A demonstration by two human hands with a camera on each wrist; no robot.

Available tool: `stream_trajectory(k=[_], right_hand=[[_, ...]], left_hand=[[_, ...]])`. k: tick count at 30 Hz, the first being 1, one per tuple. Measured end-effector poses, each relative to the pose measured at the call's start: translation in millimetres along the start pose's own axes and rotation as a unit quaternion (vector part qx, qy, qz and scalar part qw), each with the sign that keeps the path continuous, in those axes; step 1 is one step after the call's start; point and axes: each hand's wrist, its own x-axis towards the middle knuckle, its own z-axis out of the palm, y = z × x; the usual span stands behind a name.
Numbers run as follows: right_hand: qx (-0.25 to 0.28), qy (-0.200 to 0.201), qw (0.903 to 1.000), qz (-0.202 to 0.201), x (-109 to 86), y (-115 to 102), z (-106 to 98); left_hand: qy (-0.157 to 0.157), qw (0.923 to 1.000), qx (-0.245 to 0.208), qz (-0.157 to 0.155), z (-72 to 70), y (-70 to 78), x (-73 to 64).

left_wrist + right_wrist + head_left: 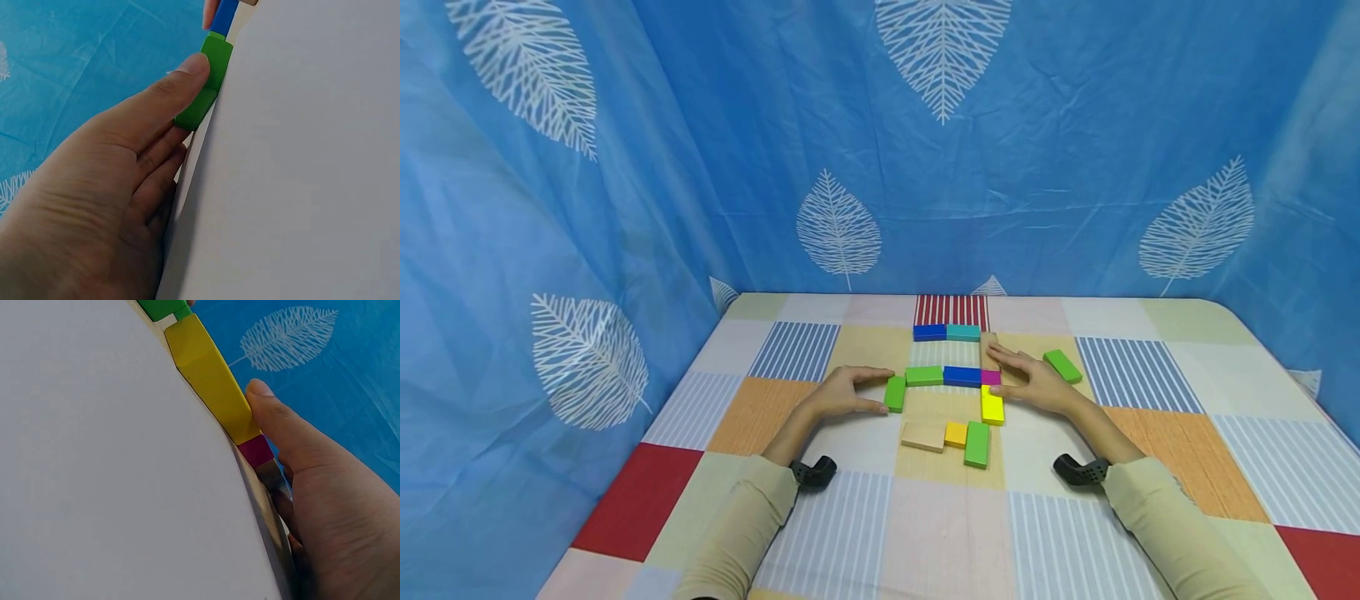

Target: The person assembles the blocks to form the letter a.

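Note:
My left hand (pixel 842 393) lies at the left end of a layout of coloured blocks, holding an upright-set green block (pixel 894 394) between thumb and index finger. The left wrist view shows the thumb against that green block (pixel 199 103). To its right run a long green block (pixel 924 377), a dark blue block (pixel 962 377) and a small magenta block (pixel 991 377). With straight, spread fingers, my right hand (pixel 1037 385) touches a plain wooden block (pixel 988 340) at the layout's right side. Its thumb rests at a yellow block (pixel 992 410), also seen beside the thumb in the right wrist view.
Behind lie a blue block (pixel 929 333) and a teal block (pixel 963 333) end to end. Nearer me are a wooden block (pixel 922 437), an orange block (pixel 956 434) and a green block (pixel 977 445). Another green block (pixel 1063 367) lies beyond the right hand. Blue curtains (pixel 925 208) surround the table.

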Motion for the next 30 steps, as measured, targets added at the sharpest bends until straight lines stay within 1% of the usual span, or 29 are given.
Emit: stream_trajectory(k=[7,10,13,16,19,22,24,27,30], right_hand=[[0.009,0.008,0.9999,-0.009,2.1,0,1],[0.031,0.030,0.9989,-0.021,2.9,-2,0],[0.042,0.067,0.9959,-0.044,2.3,-10,-1],[0.017,0.108,0.9906,-0.083,-0.4,-24,1],[-0.005,0.125,0.9834,-0.132,-4.8,-45,8],[-0.007,0.113,0.9783,-0.174,-10.7,-65,19],[-0.001,0.097,0.9777,-0.187,-15.9,-79,28],[0.014,0.063,0.9784,-0.196,-23.4,-96,42],[0.021,0.030,0.9815,-0.188,-29.9,-106,54]], left_hand=[[0.001,1.0000,0.007,0.000,-0.4,-1.2,-0.4],[0.003,1.0000,0.008,-0.001,-0.6,-1.5,-0.8],[0.002,1.0000,0.005,0.000,-0.8,-1.5,-0.9],[-0.001,1.0000,0.004,0.003,-0.8,-1.1,-0.9],[-0.002,1.0000,0.006,0.005,-0.9,-0.6,-0.7],[-0.002,0.9999,0.009,0.009,-1.0,0.5,-0.5],[-0.001,0.9999,0.008,0.007,-1.1,1.5,-0.4],[0.003,1.0000,0.008,0.004,-1.0,2.7,-1.0],[0.005,0.9999,0.010,0.006,-0.3,2.0,-1.5]])
